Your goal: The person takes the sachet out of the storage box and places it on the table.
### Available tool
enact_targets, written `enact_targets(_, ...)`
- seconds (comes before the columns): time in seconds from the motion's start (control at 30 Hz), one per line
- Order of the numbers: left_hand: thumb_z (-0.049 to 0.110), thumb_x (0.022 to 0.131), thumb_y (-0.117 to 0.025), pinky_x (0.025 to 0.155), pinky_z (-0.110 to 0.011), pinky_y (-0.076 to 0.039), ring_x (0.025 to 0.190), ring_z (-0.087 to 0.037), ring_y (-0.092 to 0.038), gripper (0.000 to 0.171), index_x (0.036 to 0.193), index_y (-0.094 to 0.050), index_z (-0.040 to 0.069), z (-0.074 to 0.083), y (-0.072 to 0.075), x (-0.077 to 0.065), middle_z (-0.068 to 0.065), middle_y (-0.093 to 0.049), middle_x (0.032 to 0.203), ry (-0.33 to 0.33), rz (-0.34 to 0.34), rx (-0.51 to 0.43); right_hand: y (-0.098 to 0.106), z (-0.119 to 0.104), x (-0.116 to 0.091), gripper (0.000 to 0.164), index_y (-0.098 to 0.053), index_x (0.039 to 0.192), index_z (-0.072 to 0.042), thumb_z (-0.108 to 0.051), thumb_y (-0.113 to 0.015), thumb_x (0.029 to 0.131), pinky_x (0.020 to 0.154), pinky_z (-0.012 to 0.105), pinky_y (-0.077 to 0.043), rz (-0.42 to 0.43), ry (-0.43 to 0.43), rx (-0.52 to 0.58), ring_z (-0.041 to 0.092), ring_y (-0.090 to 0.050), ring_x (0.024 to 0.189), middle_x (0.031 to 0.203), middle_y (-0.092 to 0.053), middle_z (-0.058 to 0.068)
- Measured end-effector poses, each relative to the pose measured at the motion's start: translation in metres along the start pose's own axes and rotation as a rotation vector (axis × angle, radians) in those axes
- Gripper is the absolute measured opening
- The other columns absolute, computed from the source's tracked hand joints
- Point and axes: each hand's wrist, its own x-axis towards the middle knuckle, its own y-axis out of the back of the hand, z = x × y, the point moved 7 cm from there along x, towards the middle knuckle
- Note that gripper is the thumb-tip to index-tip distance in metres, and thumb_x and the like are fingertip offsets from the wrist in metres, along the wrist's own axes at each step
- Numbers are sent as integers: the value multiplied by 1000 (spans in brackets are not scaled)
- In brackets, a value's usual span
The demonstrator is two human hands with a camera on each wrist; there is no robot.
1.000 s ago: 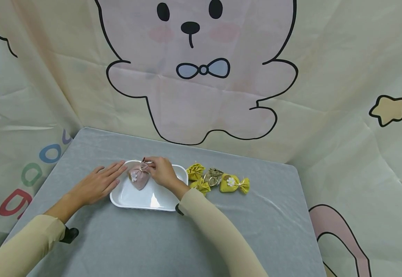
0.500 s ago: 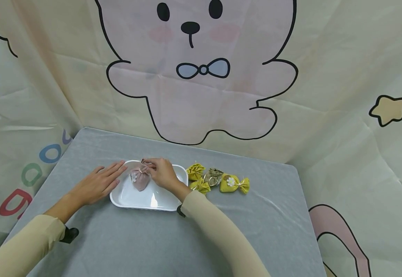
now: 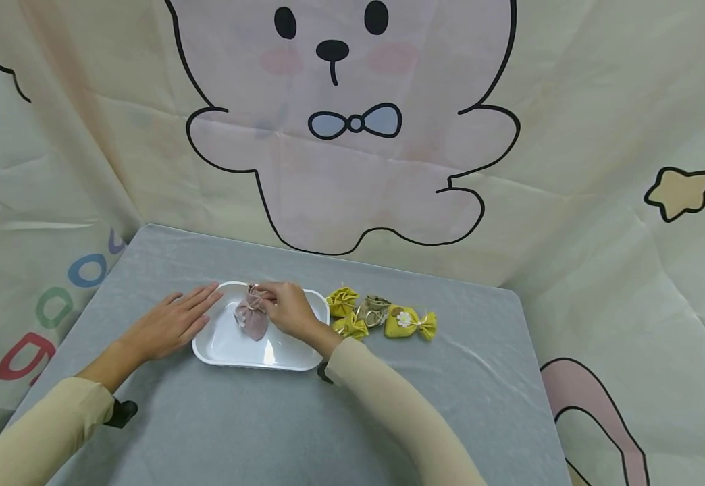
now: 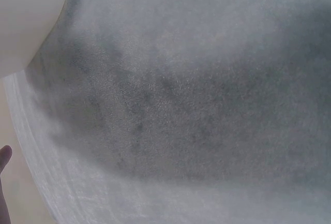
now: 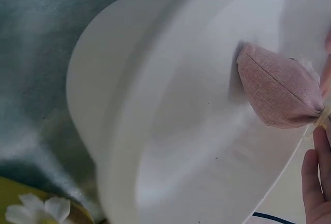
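My right hand [image 3: 292, 309] pinches the tied neck of a small pink cloth sachet [image 3: 252, 320]. The sachet hangs over the white tray [image 3: 231, 354], its rounded bottom close to the tray floor. In the right wrist view the pink sachet [image 5: 279, 87] shows a centre seam and a pale tie, with fingertips [image 5: 320, 141] at its neck. My left hand [image 3: 173, 322] lies with straight fingers at the tray's left rim. The left wrist view shows part of the white tray [image 4: 31, 17] and a fingertip [image 4: 5, 157] at the edge.
Right beside the tray lie two yellow sachets [image 3: 350, 325], an olive sachet [image 3: 374, 310] and another yellow sachet with a white flower [image 3: 404, 322]. A grey cloth [image 3: 255, 425] covers the table. Behind it hangs a printed curtain [image 3: 352, 189].
My right hand has shifted slightly right and toward me, carrying the pink sachet with it. The sachet has turned, so its white flower shows less. My left hand has stayed in place.
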Motion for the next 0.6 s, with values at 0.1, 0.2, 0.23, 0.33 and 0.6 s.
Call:
enact_targets(0.1, 24, 103, -52, 104, -63, -34, 142, -36, -36, 57, 155, -35, 6, 0, -1, 2, -15, -31, 160, -1, -7, 2, 4, 1, -3, 28, -69, 123, -1, -3, -64, 95, 81, 12, -50, -7, -6, -14, 8, -70, 98, 109, -74, 8)
enact_targets(0.2, 25, 103, -52, 105, -64, -34, 142, -36, -36, 57, 155, -35, 6, 0, -1, 1, -15, -30, 161, 5, -15, 1, 7, -2, -6, 28, -68, 123, 0, -2, -64, 95, 82, 13, -50, -6, 9, -12, 9, -71, 98, 110, -74, 8)
enact_targets(0.23, 25, 103, -52, 105, -64, -34, 142, -36, -36, 57, 155, -35, 6, -1, -1, 1, -14, -30, 161, 5, -16, 2, 8, -3, -7, 28, -68, 123, 0, -2, -64, 95, 83, 13, -50, -5, 15, -12, 9, -71, 98, 110, -74, 8)
enact_targets(0.33, 24, 103, -52, 104, -64, -34, 142, -36, -36, 57, 154, -36, 6, -1, -1, 1, -14, -31, 160, 0, -8, 0, 11, -6, -10, 29, -68, 123, -1, -2, -64, 95, 83, 13, -50, -4, 36, -20, 8, -70, 99, 109, -75, 7)
enact_targets(0.6, 27, 105, -49, 106, -63, -32, 143, -36, -34, 57, 156, -33, 8, -2, -3, 0, -14, -29, 161, 4, -26, -3, 30, -18, -19, 29, -68, 124, -1, -5, -65, 96, 82, 17, -51, 37, 94, -25, 14, -71, 100, 104, -76, 7)
